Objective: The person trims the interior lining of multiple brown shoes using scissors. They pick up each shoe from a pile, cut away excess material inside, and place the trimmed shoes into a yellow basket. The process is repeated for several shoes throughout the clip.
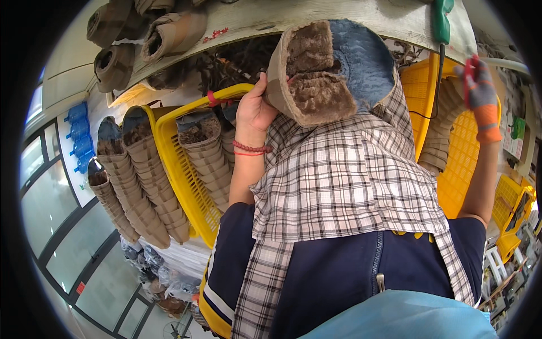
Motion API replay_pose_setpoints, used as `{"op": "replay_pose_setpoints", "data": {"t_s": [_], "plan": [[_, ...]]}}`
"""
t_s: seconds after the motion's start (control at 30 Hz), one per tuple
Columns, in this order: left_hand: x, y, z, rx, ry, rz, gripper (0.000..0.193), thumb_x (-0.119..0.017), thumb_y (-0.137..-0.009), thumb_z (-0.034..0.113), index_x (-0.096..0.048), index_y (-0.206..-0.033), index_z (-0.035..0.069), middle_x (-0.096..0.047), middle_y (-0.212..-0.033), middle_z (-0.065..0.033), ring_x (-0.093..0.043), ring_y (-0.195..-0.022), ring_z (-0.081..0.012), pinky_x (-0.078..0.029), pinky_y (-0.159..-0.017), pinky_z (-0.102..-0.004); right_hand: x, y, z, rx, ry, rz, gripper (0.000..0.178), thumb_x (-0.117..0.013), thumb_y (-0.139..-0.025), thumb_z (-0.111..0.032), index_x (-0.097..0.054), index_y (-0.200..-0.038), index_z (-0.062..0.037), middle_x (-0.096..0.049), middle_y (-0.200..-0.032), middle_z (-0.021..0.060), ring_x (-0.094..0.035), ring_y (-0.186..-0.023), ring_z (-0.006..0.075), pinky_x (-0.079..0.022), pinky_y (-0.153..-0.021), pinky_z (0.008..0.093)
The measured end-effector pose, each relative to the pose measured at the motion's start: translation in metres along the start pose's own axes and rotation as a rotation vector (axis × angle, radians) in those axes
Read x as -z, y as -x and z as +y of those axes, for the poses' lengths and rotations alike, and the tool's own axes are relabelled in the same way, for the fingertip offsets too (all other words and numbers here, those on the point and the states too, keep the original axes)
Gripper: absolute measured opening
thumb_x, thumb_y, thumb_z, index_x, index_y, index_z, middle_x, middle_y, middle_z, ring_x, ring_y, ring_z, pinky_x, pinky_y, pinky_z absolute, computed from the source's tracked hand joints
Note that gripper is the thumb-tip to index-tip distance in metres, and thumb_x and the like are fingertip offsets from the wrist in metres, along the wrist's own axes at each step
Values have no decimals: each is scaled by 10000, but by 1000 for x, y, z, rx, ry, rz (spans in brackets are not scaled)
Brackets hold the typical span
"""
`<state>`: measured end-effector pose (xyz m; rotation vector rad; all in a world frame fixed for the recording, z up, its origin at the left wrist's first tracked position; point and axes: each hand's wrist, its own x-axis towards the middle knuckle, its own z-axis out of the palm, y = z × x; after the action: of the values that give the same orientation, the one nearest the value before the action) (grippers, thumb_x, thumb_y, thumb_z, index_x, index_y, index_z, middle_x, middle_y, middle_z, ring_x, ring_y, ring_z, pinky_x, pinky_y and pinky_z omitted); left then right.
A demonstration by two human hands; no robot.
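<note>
My left hand (257,110) grips the left edge of a fur-lined fabric upper (275,93), tan with a plaid pattern. Its wide opening faces me, showing brown fur (319,96) on one side and blue plush lining (364,62) on the other. It rests against my plaid apron (344,175). My right hand (483,99), in a grey glove with an orange cuff, is raised at the far right, away from the upper. Its fingers look closed around something red (470,85), which is too blurred to name.
Rolled tan pieces (169,37) and red bits (215,35) lie on the worktable (248,34). Left, a yellow basket (186,175) and tall stacks of nested uppers (135,181) stand close. A green tool (442,22) with a cord hangs right, above another yellow basket (460,164).
</note>
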<state>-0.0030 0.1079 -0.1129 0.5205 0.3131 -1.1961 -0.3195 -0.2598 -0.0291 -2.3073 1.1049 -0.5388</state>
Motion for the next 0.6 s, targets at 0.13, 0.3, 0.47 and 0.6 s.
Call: {"op": "replay_pose_setpoints", "data": {"t_s": [0.13, 0.3, 0.47, 0.6], "plan": [[-3, -1, -1, 13, -12, 11, 416, -482, -965, 243, -447, -1276, -30, -545, -1186, -231, -499, -1162, -336, -396, -1031, -462, -27, 35, -134, 563, 392, -194, 347, -699, -779, -270, -590, -1037, -65, -634, -963, 94, -619, -855, 236, -497, -744, 340], [-5, -5, -1, 15, -45, 8, 414, -484, -964, 247, -456, -1274, -26, -555, -1187, -225, -496, -1171, -331, -394, -1026, -458, -66, 32, -182, 595, 622, -503, 340, -682, -776, -365, -646, -973, -91, -643, -911, 93, -638, -841, 252, -517, -708, 346], [-10, -10, -20, -50, -160, 56, 414, -478, -967, 244, -455, -1279, -27, -556, -1188, -228, -490, -1178, -338, -388, -1027, -459, -91, 28, -170, 579, 730, -653, 323, -653, -796, -378, -673, -910, -76, -656, -863, 99, -660, -794, 232, -529, -646, 343], [-11, -11, -23, -58, -162, 61, 413, -469, -971, 237, -449, -1281, -35, -554, -1187, -235, -483, -1184, -342, -385, -1033, -458, -86, 31, -172, 602, 740, -620, 287, -649, -804, -356, -685, -855, -75, -666, -799, 101, -665, -730, 239, -531, -636, 342]]}}
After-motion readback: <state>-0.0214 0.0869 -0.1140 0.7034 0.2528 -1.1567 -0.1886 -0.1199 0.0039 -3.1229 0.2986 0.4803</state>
